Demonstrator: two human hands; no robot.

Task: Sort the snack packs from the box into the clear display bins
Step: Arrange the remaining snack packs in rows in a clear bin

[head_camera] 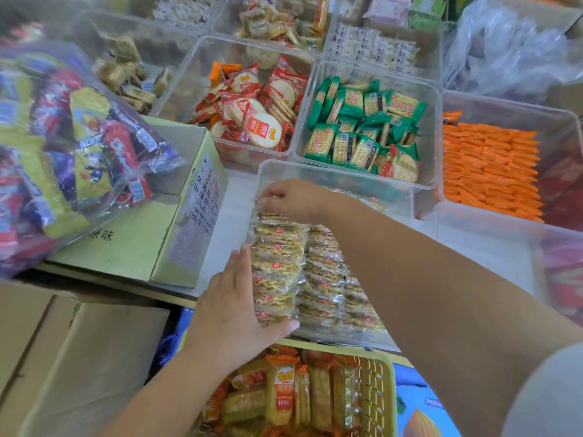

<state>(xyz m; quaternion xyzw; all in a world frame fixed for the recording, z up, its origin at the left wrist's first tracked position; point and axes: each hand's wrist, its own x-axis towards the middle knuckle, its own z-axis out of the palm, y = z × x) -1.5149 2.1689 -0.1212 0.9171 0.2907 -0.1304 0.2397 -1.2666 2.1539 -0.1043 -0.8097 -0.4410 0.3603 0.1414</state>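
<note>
Head view: snack packs (pixel 277 263) in clear wrap are lined up in rows inside the nearest clear bin (pixel 334 176), the handled row at its left side. Against that row's left face the left hand (pixel 233 307) is pressed flat, fingers straight, thumb laid across the near end, nothing clasped. The row's far end is pinched by the curled fingertips of the right hand (pixel 290 200). Just left of the bin a green carton (pixel 170 228) is seen, and nearer the camera a yellow basket (pixel 378 392) of orange packs.
</note>
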